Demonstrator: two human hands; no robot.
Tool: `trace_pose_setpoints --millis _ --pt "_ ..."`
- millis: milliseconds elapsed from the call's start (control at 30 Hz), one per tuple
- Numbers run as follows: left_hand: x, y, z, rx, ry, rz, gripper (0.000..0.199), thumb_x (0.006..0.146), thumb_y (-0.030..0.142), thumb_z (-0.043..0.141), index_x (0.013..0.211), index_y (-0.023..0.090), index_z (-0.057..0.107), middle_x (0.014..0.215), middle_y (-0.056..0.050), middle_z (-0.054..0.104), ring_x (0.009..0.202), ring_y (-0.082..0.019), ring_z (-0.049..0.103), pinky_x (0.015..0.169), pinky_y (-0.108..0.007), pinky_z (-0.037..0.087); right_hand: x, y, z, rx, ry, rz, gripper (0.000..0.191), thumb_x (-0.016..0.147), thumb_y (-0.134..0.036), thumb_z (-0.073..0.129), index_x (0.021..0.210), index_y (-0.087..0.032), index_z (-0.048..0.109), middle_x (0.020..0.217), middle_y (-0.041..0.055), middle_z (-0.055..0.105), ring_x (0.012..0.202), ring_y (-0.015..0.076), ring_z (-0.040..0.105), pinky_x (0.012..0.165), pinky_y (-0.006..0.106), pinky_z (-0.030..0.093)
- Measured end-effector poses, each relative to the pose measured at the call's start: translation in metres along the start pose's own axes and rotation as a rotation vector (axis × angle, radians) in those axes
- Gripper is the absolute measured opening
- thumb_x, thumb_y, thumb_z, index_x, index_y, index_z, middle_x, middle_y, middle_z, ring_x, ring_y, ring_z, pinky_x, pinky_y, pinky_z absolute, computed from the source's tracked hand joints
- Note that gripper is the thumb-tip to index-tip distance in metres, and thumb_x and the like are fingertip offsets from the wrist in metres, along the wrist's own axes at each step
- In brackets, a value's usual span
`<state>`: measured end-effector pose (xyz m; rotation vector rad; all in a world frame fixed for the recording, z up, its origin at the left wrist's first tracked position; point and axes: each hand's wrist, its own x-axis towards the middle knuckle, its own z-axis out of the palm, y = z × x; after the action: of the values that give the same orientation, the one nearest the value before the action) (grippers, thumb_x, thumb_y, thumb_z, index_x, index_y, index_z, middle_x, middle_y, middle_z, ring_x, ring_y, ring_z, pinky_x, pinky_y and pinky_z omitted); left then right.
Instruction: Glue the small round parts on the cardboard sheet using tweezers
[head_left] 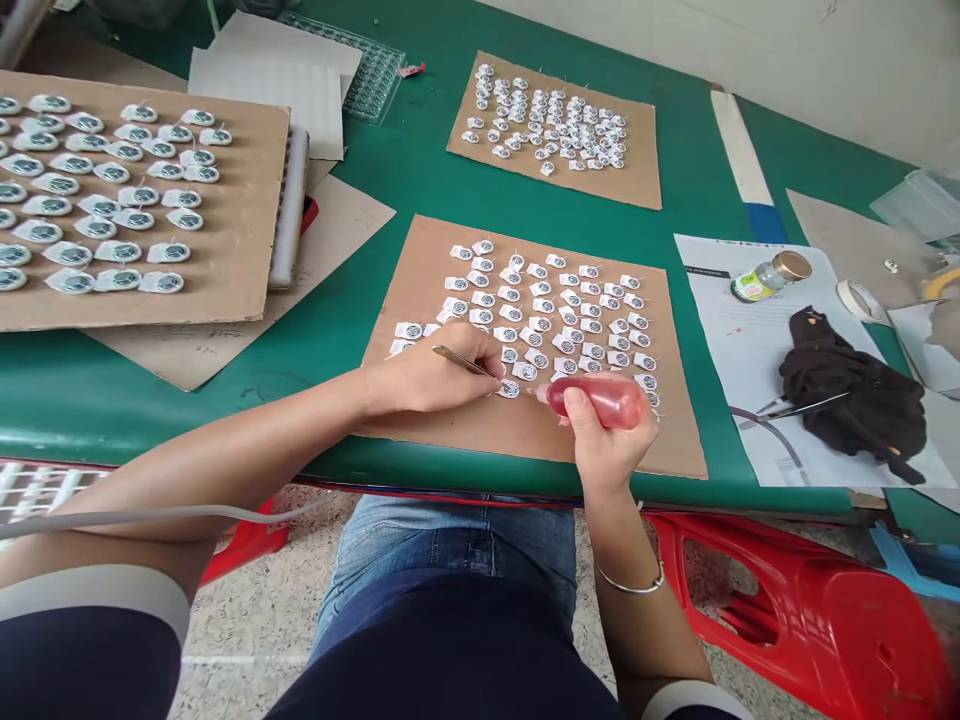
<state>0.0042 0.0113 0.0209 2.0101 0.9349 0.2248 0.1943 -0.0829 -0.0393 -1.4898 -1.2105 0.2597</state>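
My left hand (450,372) is closed round slim metal tweezers (459,360), whose tip points down at a small white piece with a dark ring pattern (508,388). A soft squeeze bottle of red liquid (600,402) lies tilted in my right hand (611,445). Its narrow nozzle points left, close to that same piece; whether they touch I cannot tell. Under both hands is a brown cardboard sheet (450,440) carrying loose rows of several such pieces. My left hand covers some of them.
Another cardboard sheet of white pieces (637,185) lies farther back; a raised one (240,250) stands left. On the right are a glass jar (771,276), a dark cloth (855,395), a tape roll (861,300) and papers. A red stool (832,610) is below the table edge.
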Motion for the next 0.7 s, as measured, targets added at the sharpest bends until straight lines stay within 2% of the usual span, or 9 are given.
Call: trace_pose_setpoints --millis 400,700 --pt "-0.0002 0.0 0.0004 -0.015 -0.001 0.032 0.012 0.07 0.013 0.051 0.068 0.013 0.062 0.059 0.003 0.057 0.055 -0.007 0.046 0.047 -0.017 0.031 0.0008 -0.0006 -0.0004 -0.021 -0.061 -0.032 0.026 0.07 -0.032 0.07 0.088 -0.016 0.06 0.085 0.0046 0.061 0.076 0.0185 0.063 0.07 0.037 0.056" --pt "0.0002 0.0002 0.0007 -0.018 0.001 0.02 0.012 0.069 0.012 0.051 0.067 0.014 0.062 0.059 0.004 0.056 0.054 -0.007 0.046 0.048 -0.017 0.032 0.0015 -0.0043 -0.0006 -0.056 -0.021 -0.086 0.025 0.069 -0.033 0.071 0.084 -0.017 0.059 0.082 0.0035 0.061 0.07 0.017 0.063 0.068 0.036 0.057"
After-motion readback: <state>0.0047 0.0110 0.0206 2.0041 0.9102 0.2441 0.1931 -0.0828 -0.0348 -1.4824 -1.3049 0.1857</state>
